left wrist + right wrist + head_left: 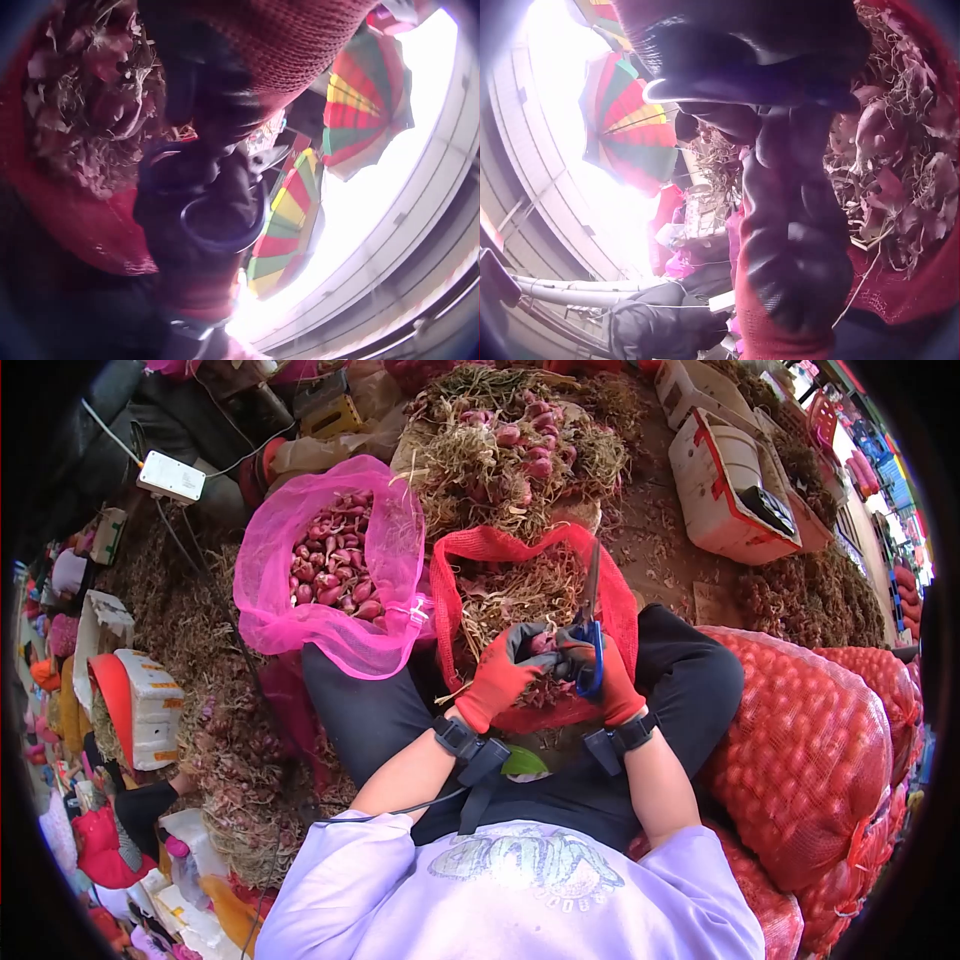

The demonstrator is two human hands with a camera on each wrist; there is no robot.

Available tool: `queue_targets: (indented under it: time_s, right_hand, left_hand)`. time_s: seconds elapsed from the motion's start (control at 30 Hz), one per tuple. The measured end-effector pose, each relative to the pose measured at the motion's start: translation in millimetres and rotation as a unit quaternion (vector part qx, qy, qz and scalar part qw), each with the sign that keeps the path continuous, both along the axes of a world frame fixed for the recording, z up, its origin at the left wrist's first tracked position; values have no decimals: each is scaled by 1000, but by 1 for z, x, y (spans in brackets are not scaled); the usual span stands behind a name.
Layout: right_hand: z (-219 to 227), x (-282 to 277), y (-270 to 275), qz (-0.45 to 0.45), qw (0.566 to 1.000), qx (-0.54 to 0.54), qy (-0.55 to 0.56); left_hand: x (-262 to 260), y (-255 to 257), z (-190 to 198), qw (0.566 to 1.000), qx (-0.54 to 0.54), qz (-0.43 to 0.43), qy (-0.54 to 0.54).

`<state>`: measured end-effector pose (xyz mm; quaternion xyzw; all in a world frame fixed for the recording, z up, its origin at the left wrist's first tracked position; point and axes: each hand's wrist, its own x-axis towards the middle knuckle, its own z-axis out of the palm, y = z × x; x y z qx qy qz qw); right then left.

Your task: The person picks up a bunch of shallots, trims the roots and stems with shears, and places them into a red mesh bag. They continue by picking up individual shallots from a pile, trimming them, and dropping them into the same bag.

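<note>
While the left hand (pixel 502 672) pinched a shallot (pixel 543 644) over the red mesh bag (pixel 626 605), toward its near edge, the right hand (pixel 614 685) gripped scissors (pixel 599 644), blades toward the far right rim. Dry trimmings (pixel 515 588) lay inside; bagged shallots (pixel 335 565) sat off the left edge.

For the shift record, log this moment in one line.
left hand: holds shallot | right hand: holds blue-handled scissors | below: red mesh bag

Metal scissor blades (pixel 592 585), smooth plastic handles (pixel 599 650), knit gloves (pixel 490 685) with glossy dark coating (pixel 799 255), sheer pink mesh bag (pixel 268 575)
</note>
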<state>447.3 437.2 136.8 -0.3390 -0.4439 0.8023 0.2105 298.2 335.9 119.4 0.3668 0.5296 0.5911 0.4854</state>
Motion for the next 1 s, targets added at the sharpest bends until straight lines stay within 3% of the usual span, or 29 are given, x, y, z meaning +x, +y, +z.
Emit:
queue_targets:
  time_s: [0.03, 0.13, 0.23, 0.37, 0.43, 0.57, 0.7, 0.73, 0.83, 0.9, 0.97, 1.0]
  right_hand:
    - [-2, 0, 2, 6, 1000, 21, -19]
    - [-5, 0, 1, 4, 997, 71, -39]
    - [-1, -7, -4, 11, 984, 155, -90]
    - [17, -13, -10, 39, 952, 261, -153]
    - [5, -7, -4, 38, 957, 253, -138]
    - [-6, -4, -1, 28, 948, 291, -129]
    - [-2, -10, -9, -12, 871, 426, -244]
    - [-2, -10, -8, -12, 873, 416, -253]
    - [-6, -6, 2, -23, 881, 376, -285]
    - [-15, -3, 8, -37, 890, 336, -307]
    - [-10, -3, 6, -63, 965, 213, -139]
    - [-7, -5, 4, -71, 985, 147, -51]
  left_hand:
    - [-1, 1, 0, 998, -11, -16, -62]
    - [0, 0, 1, 995, -5, -1, -102]
    - [4, 4, -18, 998, 32, 53, 8]
    - [2, 0, -30, 999, 22, 19, -25]
    - [-2, -2, -26, 998, -5, -2, -62]
    - [-4, -1, -16, 1000, -13, -25, -7]
    - [2, -3, -21, 1000, 9, -14, -11]
    - [3, -2, -22, 1000, 7, -5, -12]
    - [-4, 0, -8, 981, -28, 6, -190]
    - [-6, 3, 11, 971, -84, 12, -222]
    - [-8, 3, 14, 963, -139, 32, -229]
    - [-7, 3, 9, 983, -110, 41, -144]
